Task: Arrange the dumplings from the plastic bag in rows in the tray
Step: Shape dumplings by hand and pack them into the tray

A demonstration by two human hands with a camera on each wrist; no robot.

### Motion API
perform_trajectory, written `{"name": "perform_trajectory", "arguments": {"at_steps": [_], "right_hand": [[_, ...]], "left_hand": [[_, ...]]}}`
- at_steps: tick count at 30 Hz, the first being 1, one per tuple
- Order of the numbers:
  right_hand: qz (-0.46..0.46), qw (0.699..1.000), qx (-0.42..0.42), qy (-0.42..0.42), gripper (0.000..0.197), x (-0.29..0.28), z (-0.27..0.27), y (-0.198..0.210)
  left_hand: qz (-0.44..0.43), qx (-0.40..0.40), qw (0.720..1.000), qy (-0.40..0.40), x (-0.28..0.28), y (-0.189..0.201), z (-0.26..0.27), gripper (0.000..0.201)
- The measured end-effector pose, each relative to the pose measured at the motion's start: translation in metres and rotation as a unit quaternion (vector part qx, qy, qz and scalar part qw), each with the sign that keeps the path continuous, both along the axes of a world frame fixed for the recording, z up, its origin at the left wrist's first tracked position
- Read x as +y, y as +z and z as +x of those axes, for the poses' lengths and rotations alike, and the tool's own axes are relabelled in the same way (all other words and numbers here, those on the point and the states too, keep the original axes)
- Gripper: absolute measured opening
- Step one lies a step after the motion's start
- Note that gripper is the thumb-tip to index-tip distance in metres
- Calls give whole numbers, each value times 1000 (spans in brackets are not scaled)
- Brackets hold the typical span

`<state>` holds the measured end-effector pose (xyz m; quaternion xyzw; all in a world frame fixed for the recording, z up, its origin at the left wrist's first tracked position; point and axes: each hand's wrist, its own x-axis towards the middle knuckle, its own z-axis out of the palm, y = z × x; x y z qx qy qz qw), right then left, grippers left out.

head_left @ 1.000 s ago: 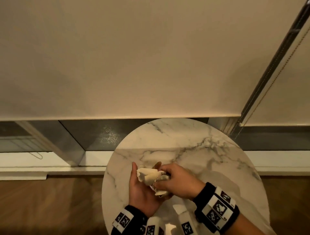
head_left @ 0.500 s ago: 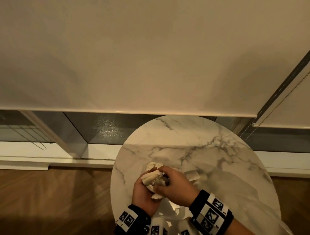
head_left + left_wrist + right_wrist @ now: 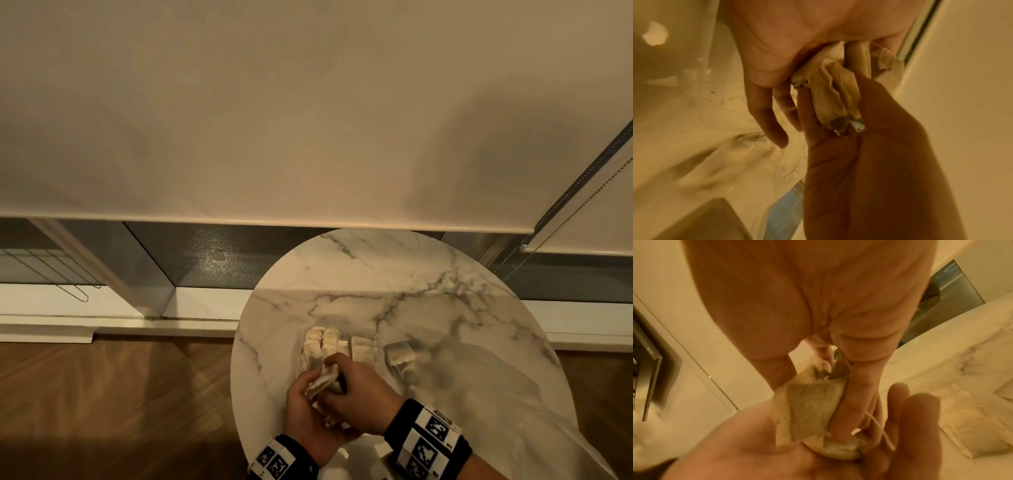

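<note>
Low on the round marble table [image 3: 394, 281], my left hand [image 3: 305, 404] lies palm up and cups a small clump of pale dumplings [image 3: 323, 380], thumb curled over them. My right hand [image 3: 337, 380] reaches over that palm and pinches one dumpling [image 3: 813, 410] between thumb and fingers. The left wrist view shows the folded dumpling [image 3: 834, 91] between both hands. Just beyond the hands, rows of dumplings [image 3: 322, 344] stand side by side in a clear tray whose edges barely show. The translucent plastic bag [image 3: 513, 404] lies to the right.
A cream roller blind [image 3: 308, 120] hangs behind the table, with its bead chain [image 3: 579, 209] at the right. Below it are dark glass and a white sill [image 3: 137, 308]. Wooden floor [image 3: 120, 394] surrounds the table on the left.
Both hands have drawn closer together and lower on the table, my left hand closing round the dumplings. The view has shifted, and the rows of dumplings beyond the hands now show.
</note>
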<state>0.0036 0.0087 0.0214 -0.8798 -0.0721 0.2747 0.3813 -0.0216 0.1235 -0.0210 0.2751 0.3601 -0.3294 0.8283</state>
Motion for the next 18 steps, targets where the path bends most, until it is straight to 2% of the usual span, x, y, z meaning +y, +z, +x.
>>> {"name": "perform_trajectory", "arguments": {"at_steps": [2, 5, 11, 15, 18], "right_hand": [[-6, 1000, 16, 21, 72, 2, 0, -1], [-9, 998, 15, 53, 81, 7, -1, -6], [25, 996, -27, 78, 77, 17, -7, -7], [32, 994, -94, 50, 74, 24, -7, -13], [43, 993, -102, 37, 71, 31, -5, -18]], "left_hand": [[-13, 11, 1000, 7, 2, -8, -4, 44], [-46, 8, 998, 47, 8, -13, -5, 40], [-66, -3, 996, 68, 28, -15, -3, 41], [-73, 0, 995, 68, 41, -27, -5, 32], [-69, -12, 996, 60, 51, -39, -5, 35]]}}
